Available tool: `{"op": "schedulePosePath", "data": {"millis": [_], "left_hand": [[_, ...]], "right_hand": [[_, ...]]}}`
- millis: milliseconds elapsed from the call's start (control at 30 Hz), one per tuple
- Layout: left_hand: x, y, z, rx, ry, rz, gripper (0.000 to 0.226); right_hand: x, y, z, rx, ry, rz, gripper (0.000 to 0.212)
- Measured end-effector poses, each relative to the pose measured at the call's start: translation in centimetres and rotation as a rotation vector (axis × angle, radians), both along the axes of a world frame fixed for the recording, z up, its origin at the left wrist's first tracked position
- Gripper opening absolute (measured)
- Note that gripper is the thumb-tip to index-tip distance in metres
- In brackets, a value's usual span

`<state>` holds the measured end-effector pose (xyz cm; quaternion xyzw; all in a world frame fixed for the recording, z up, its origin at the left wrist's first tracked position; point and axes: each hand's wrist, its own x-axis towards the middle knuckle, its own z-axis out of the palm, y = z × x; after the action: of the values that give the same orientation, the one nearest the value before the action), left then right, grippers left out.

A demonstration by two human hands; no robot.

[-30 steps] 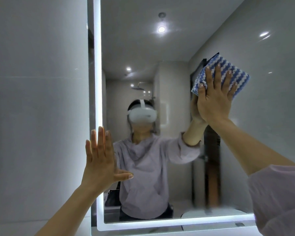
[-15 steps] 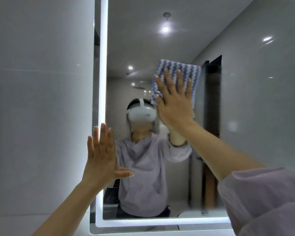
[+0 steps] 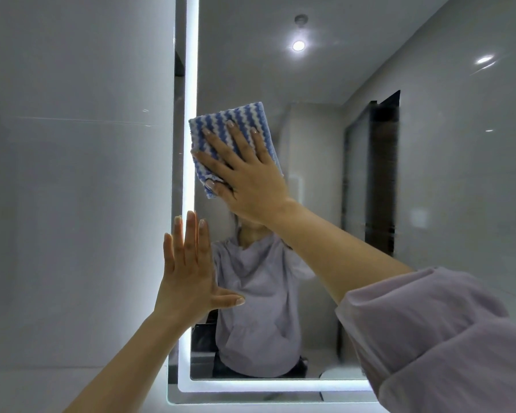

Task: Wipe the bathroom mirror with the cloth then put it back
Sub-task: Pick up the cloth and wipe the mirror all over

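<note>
A large bathroom mirror [image 3: 325,84] with a lit white strip along its left and bottom edges fills the view. My right hand [image 3: 245,177] presses a folded blue-and-white wavy-striped cloth [image 3: 221,126] flat against the glass, right beside the lit left edge at about mid-height. Fingers are spread over the cloth. My left hand [image 3: 191,269] rests flat with fingers together on the mirror's left edge, below the cloth, holding nothing. The mirror reflects a person in a lilac top, partly hidden behind my right arm.
A grey tiled wall [image 3: 78,204] lies left of the mirror. The lit bottom strip [image 3: 265,386] runs just above a pale ledge. My lilac sleeve [image 3: 435,338] fills the lower right. A dark doorway [image 3: 383,174] shows in the reflection.
My right hand has swept the cloth leftward across the mirror, from the upper right to the lit left edge. My left hand has stayed on the mirror's edge.
</note>
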<state>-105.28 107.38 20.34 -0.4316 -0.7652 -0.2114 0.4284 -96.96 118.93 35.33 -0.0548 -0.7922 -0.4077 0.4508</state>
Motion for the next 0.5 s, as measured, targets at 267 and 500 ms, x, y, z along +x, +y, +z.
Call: {"op": "schedulePosePath", "data": {"millis": [267,500], "left_hand": [[0.0,0.1,0.0,-0.03,-0.005,0.02,0.131],[-0.1,0.2,0.0,-0.045,0.003,0.041,0.135]], "right_hand": [[0.5,0.3,0.5,0.02,-0.009,-0.013,0.055],[3.2,2.9,2.2,-0.038,0.116,0.031,0.053]]}}
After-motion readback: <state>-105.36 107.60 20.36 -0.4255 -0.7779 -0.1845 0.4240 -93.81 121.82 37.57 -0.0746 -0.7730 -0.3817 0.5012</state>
